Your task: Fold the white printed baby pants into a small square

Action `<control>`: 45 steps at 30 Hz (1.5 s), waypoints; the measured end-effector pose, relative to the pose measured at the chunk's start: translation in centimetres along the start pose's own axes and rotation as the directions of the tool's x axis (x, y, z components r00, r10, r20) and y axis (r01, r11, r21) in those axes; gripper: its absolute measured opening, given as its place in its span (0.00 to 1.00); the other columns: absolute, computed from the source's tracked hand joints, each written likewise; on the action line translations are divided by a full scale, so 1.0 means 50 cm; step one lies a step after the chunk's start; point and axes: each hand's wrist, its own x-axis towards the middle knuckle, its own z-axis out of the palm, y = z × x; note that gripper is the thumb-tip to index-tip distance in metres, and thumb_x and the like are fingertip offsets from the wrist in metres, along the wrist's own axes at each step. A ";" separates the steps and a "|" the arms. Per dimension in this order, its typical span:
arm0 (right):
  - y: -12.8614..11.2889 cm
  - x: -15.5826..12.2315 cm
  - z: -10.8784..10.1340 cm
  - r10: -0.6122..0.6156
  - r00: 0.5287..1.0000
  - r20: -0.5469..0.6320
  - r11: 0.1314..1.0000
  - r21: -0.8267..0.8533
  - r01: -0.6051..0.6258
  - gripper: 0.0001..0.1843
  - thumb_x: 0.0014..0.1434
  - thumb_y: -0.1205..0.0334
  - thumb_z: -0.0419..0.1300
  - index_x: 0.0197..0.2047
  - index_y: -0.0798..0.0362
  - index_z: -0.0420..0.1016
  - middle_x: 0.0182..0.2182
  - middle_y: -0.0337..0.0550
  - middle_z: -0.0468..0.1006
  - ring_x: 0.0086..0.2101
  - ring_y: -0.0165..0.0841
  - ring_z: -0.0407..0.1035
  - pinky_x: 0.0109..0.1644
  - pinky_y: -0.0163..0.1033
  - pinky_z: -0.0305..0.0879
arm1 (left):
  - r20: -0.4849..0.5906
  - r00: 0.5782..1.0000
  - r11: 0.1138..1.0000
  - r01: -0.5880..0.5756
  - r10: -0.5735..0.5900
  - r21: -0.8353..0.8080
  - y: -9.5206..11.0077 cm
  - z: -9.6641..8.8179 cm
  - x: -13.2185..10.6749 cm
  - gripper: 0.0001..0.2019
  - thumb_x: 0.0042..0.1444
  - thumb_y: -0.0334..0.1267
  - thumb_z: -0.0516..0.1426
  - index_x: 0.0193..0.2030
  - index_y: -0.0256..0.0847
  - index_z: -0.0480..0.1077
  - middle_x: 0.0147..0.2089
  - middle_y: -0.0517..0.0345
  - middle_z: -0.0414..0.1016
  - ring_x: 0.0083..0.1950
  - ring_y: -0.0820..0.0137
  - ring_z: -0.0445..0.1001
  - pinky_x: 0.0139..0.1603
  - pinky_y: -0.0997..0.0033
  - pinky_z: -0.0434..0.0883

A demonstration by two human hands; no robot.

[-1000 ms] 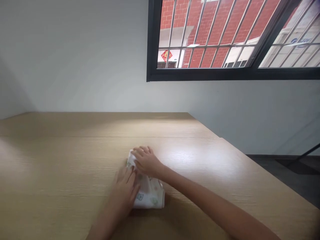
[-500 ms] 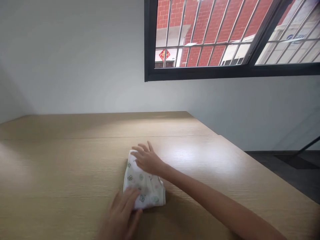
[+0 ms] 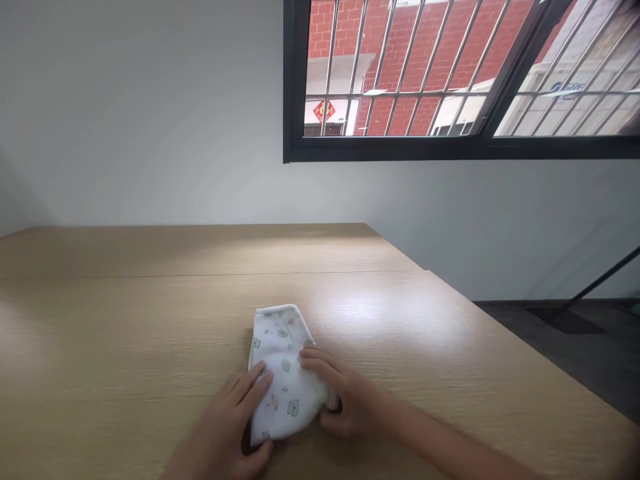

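A folded white cloth (image 3: pixel 286 383), printed with small green bears and pinkish figures, lies on the wooden table in front of me. From the left, my left hand (image 3: pixel 227 417) grips its edge, fingers on top and thumb at the near corner. On the opposite side my right hand (image 3: pixel 340 390) holds the right edge, its fingers over the top and the thumb low against the folded layers. The cloth's far end is uncovered and shows a narrow white border. Its underside is hidden.
The light wooden table (image 3: pixel 125 333) has a seam across its far part and a slanting right edge. Behind it stands a pale wall (image 3: pixel 150 120) with a barred, dark-framed window (image 3: pixel 390 148). A thin black pole (image 3: pixel 600 285) rises from the dark floor at the right.
My right hand has come down from the cloth's far end to its right edge and taken hold there. My left hand now grips the left edge; the cloth has turned slightly.
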 end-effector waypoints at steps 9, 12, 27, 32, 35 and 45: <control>0.030 0.056 -0.010 0.340 0.925 -0.169 0.924 0.245 -0.295 0.12 0.55 0.58 0.52 0.43 0.52 0.60 0.20 0.34 0.63 0.20 0.27 0.60 0.20 0.30 0.57 | 0.062 0.994 0.885 0.108 -0.089 -0.453 -0.016 -0.074 0.069 0.17 0.55 0.36 0.47 0.48 0.47 0.69 0.52 0.58 0.69 0.50 0.64 0.68 0.52 0.62 0.65; 0.034 0.105 -0.023 0.516 0.840 -0.164 0.822 0.372 -0.432 0.13 0.61 0.52 0.45 0.43 0.51 0.60 0.19 0.32 0.58 0.17 0.26 0.58 0.17 0.29 0.54 | 0.018 0.982 0.744 0.156 -0.190 -0.650 -0.041 -0.072 0.128 0.19 0.60 0.46 0.43 0.52 0.43 0.64 0.51 0.56 0.69 0.49 0.64 0.68 0.50 0.66 0.65; 0.027 0.196 -0.009 0.323 0.909 -0.265 0.919 -0.142 -0.368 0.17 0.62 0.64 0.46 0.52 0.57 0.64 0.53 0.53 0.61 0.54 0.42 0.52 0.59 0.53 0.44 | -0.454 0.855 0.962 0.271 -0.252 -0.025 -0.053 0.007 0.234 0.19 0.60 0.37 0.41 0.55 0.33 0.59 0.58 0.43 0.59 0.59 0.58 0.57 0.57 0.57 0.54; 0.095 0.184 0.017 0.250 0.960 -0.129 0.948 -0.168 -0.270 0.19 0.63 0.64 0.44 0.56 0.58 0.60 0.54 0.52 0.62 0.54 0.37 0.54 0.58 0.45 0.51 | -0.191 0.978 0.988 0.058 -0.084 -0.142 -0.088 0.024 0.253 0.20 0.63 0.41 0.37 0.59 0.41 0.56 0.59 0.55 0.61 0.58 0.68 0.59 0.57 0.62 0.54; 0.139 0.152 -0.009 0.308 0.937 -0.164 0.939 -0.108 -0.327 0.21 0.63 0.61 0.44 0.57 0.59 0.57 0.55 0.55 0.61 0.54 0.39 0.54 0.57 0.48 0.51 | -0.166 0.978 0.968 0.086 -0.128 -0.238 -0.113 0.017 0.240 0.21 0.63 0.43 0.36 0.57 0.42 0.58 0.57 0.55 0.63 0.57 0.67 0.59 0.57 0.60 0.52; 0.039 0.086 0.004 0.497 0.832 -0.245 0.866 0.193 -0.460 0.17 0.43 0.66 0.54 0.40 0.54 0.58 0.35 0.44 0.67 0.35 0.36 0.63 0.35 0.37 0.63 | -0.129 0.969 0.859 0.121 -0.211 -0.498 -0.135 0.002 0.236 0.18 0.58 0.48 0.44 0.35 0.39 0.68 0.36 0.57 0.70 0.38 0.69 0.66 0.39 0.74 0.62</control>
